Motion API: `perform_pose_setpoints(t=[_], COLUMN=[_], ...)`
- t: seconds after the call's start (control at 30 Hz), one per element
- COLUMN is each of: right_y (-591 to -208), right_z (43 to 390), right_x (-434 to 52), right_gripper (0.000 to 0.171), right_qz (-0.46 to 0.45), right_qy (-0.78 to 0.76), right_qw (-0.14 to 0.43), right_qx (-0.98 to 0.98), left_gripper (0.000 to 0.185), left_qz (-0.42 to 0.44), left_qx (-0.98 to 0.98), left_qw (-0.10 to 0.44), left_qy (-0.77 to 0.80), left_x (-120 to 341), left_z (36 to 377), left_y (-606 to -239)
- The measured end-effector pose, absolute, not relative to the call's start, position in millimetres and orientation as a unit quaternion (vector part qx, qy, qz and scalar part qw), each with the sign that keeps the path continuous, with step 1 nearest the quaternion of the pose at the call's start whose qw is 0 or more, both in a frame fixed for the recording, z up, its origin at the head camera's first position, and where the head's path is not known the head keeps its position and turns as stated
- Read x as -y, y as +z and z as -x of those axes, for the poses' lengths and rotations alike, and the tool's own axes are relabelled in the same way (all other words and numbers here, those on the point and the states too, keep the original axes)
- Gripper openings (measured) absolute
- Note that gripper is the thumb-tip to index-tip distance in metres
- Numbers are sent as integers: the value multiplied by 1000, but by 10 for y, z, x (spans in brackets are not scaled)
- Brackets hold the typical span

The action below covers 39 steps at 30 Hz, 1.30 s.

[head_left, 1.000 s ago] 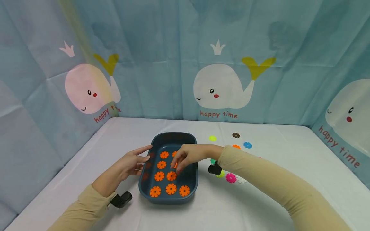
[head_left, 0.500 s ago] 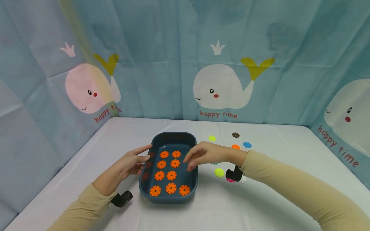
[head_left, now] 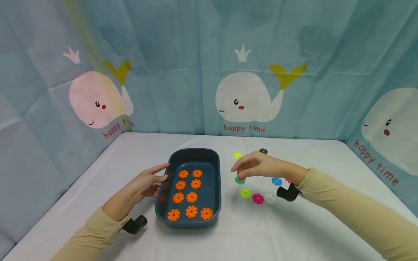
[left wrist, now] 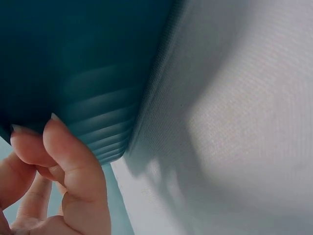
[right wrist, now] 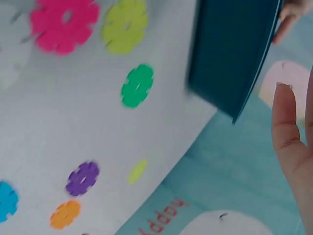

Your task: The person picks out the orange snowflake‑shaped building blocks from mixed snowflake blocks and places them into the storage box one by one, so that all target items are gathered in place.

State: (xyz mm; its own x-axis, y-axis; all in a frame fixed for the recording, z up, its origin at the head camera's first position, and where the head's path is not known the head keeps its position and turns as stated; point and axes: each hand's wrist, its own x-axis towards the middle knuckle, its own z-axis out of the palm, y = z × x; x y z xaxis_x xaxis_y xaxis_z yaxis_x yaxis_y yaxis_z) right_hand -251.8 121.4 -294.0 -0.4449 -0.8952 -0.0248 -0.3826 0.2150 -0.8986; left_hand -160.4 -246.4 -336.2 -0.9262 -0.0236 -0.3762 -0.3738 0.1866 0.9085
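White table [head_left: 98, 188]: right hand [head_left: 253, 166] left tray [head_left: 215, 195], over green disc [head_left: 240, 180].

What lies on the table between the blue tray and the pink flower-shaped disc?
In the head view, a yellow-green disc lies between the blue tray and the pink disc; otherwise only bare white tablecloth.

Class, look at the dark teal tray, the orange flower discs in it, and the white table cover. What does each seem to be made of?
Tray: likely moulded plastic; glossy walls, rounded corners.
Orange flower discs: probably matte plastic; flat, notched, evenly coloured.
Table cover: apparently fabric; fine weave and creases show.
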Motion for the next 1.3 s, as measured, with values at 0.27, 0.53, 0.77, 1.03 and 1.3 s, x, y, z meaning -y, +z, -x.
perform_pose_setpoints(t=[0.27,0.53,0.77,1.03,1.3], right_y=[-2956,-2996,-3078,-3202,-3309], right_z=[2646,2750,2870,3026,3216], right_x=[-1458,-1649,-1794,-1952,-2093], right_gripper=[29,30,28,24,35], right_qz=[412,381,364,357,341], right_qy=[-444,-428,-427,-403,-362], right_qw=[252,228,211,172,166], right_qx=[-755,-787,-800,-825,-851], left_gripper=[56,57,57,57,57], left_qz=[135,133,136,136,135], left_qx=[-763,-763,-763,-764,-766], left_qw=[137,136,135,138,138], left_qy=[618,618,618,616,613], left_x=[2456,2462,2458,2460,2456], left_z=[1592,1578,1572,1578,1596], left_y=[-3371,-3375,-3372,-3369,-3356])
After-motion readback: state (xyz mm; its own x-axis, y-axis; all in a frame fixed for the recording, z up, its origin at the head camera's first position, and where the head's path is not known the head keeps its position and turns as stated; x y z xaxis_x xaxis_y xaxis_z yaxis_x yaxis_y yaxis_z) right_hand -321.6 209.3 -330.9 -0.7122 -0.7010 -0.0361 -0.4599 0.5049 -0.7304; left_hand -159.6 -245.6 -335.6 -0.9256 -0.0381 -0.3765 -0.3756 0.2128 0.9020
